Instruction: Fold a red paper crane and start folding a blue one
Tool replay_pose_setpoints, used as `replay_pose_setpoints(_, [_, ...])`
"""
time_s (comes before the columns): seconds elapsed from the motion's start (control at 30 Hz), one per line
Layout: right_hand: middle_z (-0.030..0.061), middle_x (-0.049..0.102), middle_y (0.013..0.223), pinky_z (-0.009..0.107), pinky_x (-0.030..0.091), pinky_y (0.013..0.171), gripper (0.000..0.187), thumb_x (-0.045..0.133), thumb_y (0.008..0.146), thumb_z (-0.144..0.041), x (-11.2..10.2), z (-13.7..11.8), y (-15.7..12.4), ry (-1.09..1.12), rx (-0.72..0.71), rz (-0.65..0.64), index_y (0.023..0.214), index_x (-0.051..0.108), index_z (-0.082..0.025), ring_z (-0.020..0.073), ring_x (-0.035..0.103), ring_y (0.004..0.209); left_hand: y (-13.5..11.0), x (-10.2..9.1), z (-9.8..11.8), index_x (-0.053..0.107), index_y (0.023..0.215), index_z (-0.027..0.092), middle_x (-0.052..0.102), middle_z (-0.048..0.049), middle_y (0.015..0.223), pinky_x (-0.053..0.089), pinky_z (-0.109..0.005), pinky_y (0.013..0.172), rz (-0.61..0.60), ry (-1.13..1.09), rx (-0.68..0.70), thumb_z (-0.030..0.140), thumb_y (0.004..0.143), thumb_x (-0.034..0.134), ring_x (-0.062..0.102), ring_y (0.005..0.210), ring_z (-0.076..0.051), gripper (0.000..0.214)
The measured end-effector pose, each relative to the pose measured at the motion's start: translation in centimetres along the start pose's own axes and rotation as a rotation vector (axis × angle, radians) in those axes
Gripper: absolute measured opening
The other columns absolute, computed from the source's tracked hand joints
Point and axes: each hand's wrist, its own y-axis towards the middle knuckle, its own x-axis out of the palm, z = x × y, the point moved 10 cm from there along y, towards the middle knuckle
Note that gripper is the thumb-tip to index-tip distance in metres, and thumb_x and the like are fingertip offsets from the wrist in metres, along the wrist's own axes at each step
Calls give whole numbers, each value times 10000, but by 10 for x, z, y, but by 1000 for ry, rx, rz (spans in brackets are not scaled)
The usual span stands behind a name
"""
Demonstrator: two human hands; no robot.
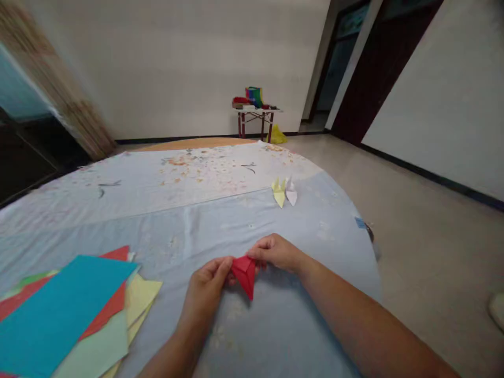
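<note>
A piece of folded red paper is held up between my two hands, its long point aimed down toward me. The thumb and fingers of my left hand pinch its left corner. On the opposite corner, my right hand grips it the same way, thumb on top. Fingertips behind the paper are partly hidden. Farther off on the table, a yellow folded paper figure stands beside a white folded paper figure, both with two upright points.
A pile of coloured sheets, a blue sheet uppermost, lies at the left. Light blue and flowered cloths cover the round table. Against the back wall stands a small table with a colourful bag; a yellow plastic bag lies near it.
</note>
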Motion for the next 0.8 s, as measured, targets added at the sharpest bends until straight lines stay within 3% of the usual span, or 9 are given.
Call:
replay_pose_setpoints(0.2, [-10,572,517,188,370,459,387,589,740,-491,-7,-2,0,-68,9,131,680,618,-109,76,502,459,-5,-6,8,652,959,154,701,-12,715,466,-236,634,64,77,41,478,738,577,615,633,-150,399])
replay_pose_setpoints(0.3, [23,634,711,212,430,518,400,612,728,-477,-6,-6,1,15,-44,106,924,636,-130,101,563,579,-4,-7,6,601,1045,157,674,16,641,449,-218,547,80,36,21,471,702,611,582,528,-126,466])
replay_pose_setpoints(0.37, [50,640,936,239,463,619,559,711,654,-398,-5,-10,1,32,-104,66,1148,549,-191,118,591,724,-3,-8,6,592,1043,152,662,22,613,432,-205,515,86,30,28,458,694,620,564,496,-114,465])
replay_pose_setpoints(0.43, [63,611,1066,255,458,700,693,772,589,-311,-3,-12,0,-25,-145,29,1220,496,-232,126,586,815,-2,-8,6,591,1039,154,666,19,622,432,-202,514,80,36,38,446,700,616,569,498,-112,448])
replay_pose_setpoints(0.47, [63,610,1072,258,451,715,674,774,586,-287,-2,-11,0,-67,-156,13,1206,514,-231,124,581,816,-2,-7,6,591,1041,157,671,16,637,438,-205,520,75,34,40,441,704,614,575,507,-114,441])
replay_pose_setpoints(0.67, [6,630,710,201,390,527,300,635,724,-291,-2,-2,7,-136,-163,66,990,650,-152,74,493,545,-6,-1,9,613,976,158,687,-16,735,472,-233,587,47,-37,62,385,682,648,601,603,-131,373])
replay_pose_setpoints(0.8, [7,619,663,183,357,462,261,593,747,-330,-7,-8,11,-83,-193,143,899,671,-132,74,470,512,-5,-1,8,616,959,142,674,-20,709,455,-232,575,64,55,113,362,669,665,572,572,-117,367])
